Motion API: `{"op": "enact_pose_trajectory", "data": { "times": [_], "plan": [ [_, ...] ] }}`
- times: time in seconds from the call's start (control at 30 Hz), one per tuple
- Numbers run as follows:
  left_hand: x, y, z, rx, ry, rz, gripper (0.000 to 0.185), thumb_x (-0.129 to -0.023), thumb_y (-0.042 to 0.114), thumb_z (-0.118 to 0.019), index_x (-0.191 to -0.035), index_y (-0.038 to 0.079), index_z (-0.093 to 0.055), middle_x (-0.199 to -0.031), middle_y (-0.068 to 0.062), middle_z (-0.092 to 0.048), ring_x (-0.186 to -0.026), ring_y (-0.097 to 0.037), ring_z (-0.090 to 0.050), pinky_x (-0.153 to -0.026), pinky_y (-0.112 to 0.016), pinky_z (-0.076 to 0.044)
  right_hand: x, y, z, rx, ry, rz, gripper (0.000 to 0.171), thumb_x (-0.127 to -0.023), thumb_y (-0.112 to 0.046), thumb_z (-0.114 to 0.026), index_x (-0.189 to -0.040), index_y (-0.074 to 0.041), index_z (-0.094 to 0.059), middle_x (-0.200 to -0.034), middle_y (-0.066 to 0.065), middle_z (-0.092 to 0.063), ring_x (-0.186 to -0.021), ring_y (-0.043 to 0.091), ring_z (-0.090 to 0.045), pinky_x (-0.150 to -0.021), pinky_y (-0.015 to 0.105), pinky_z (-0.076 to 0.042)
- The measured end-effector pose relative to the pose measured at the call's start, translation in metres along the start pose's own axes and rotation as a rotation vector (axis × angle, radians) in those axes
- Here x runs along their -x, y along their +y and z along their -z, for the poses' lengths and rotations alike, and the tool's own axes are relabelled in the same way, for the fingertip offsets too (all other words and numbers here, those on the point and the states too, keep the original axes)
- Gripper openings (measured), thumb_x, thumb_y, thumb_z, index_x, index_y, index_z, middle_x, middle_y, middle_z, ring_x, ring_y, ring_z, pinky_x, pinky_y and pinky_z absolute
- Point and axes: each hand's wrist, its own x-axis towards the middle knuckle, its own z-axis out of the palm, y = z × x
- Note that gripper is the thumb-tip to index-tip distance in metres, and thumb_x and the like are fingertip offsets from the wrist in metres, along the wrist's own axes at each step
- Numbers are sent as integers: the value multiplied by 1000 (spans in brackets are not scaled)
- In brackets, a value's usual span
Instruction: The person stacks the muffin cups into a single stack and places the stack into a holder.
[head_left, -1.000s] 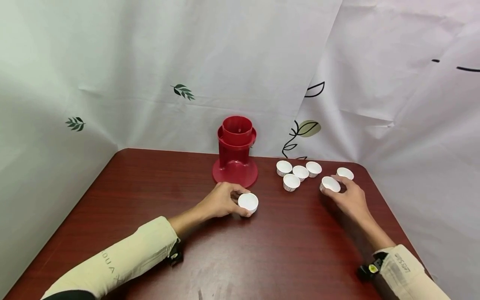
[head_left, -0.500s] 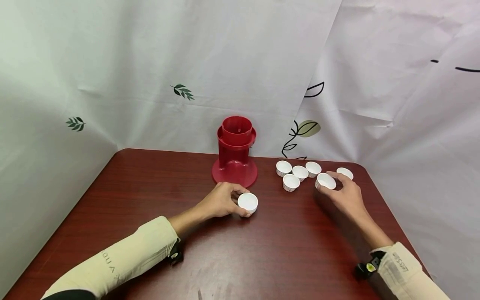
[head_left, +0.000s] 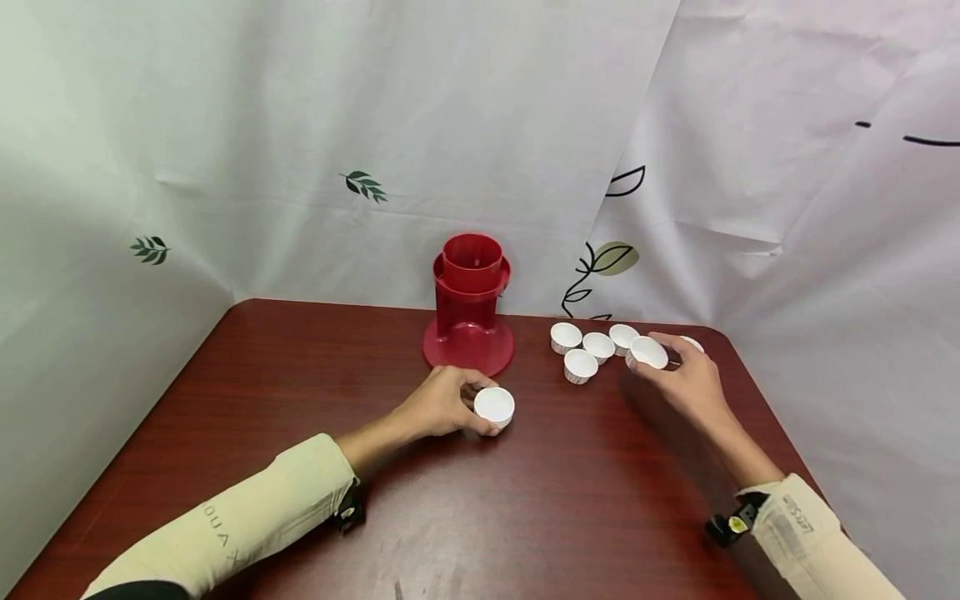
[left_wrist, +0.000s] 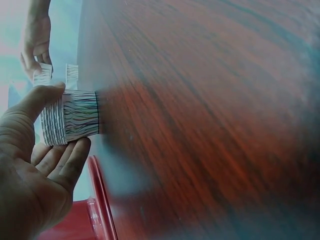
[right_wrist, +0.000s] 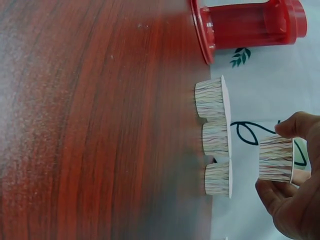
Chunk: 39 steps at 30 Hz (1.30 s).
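My left hand [head_left: 447,404] grips a stack of nested white paper baking cups [head_left: 494,407] near the table's middle. Several rims and a wavy-line pattern show on the stack [left_wrist: 72,117] in the left wrist view. My right hand [head_left: 692,385] pinches a single baking cup [head_left: 647,354] between thumb and fingers. That cup [right_wrist: 276,158] is raised off the table in the right wrist view. Several loose cups [head_left: 581,367] stand upright just left of the right hand. Behind its fingers another cup [head_left: 694,342] is mostly hidden.
A red plastic dispenser [head_left: 468,321], with a round base and an upright open tube, stands at the table's back, beyond the left hand. The dark red wooden table [head_left: 465,517] ends at a white curtain [head_left: 300,125] with leaf prints.
My right hand has moved left and slightly away with its cup, closer to the loose cups, now covering part of the cup behind. The left hand and its stack stay in place.
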Motion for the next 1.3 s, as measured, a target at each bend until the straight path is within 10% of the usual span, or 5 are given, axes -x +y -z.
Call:
{"op": "enact_pose_trajectory", "data": {
  "times": [0.33,0.93,1.3],
  "plan": [
    [1,-1,0,-2,-3,0,54,-73,18,-107,-121,10,-84,-105,-1,-83,-86,-10,-78,-82,-26,-64,-3,-9,-5,14,-12,41,67,-94,-34,-89,-149,-1,-69,-145,26,-73,-133,42,-63,-102,43,-45],
    [0,1,0,-12,-18,3,53,-73,17,-107,-120,11,-84,-105,0,-83,-88,-8,-77,-84,-24,-65,-1,-32,-20,-24,-93,63,64,-94,-29,-90,-148,-1,-70,-151,25,-70,-131,39,-68,-107,48,-50],
    [1,2,2,-18,-25,-9,52,-74,17,-107,-119,9,-84,-104,-1,-83,-87,-9,-76,-83,-25,-64,1,-41,-34,-69,-125,94,63,-93,-22,-91,-149,-2,-70,-150,22,-71,-107,27,-75,-84,14,-51]
  ]
}}
